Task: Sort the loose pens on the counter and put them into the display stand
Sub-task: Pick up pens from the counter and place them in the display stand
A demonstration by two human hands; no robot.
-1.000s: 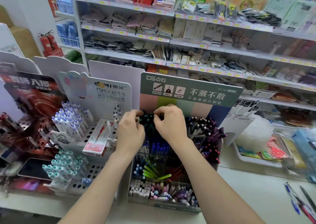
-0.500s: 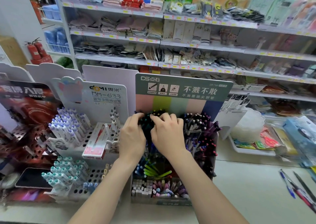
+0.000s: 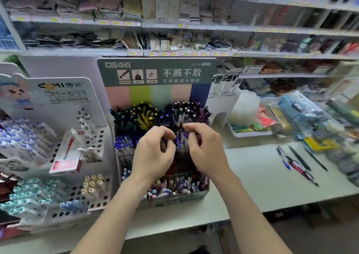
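The tiered pen display stand with a green header stands on the white counter, its rows packed with dark, blue and pastel pens. Both my hands hover over its middle rows, just in front of the top row. My left hand has loosely curled fingers near some blue pen tips, and I see nothing held in it. My right hand is beside it, fingers also loosely curled and empty. Several loose pens, blue, red and black, lie on the counter to the right.
A white perforated stand with white and teal pens and a red pen box stands at the left. Trays and packaged goods crowd the counter's back right. Stocked store shelves rise behind.
Both hands have drawn back from the top row of pens toward me and now hover lower over the stand. The view has swung a little to the left.
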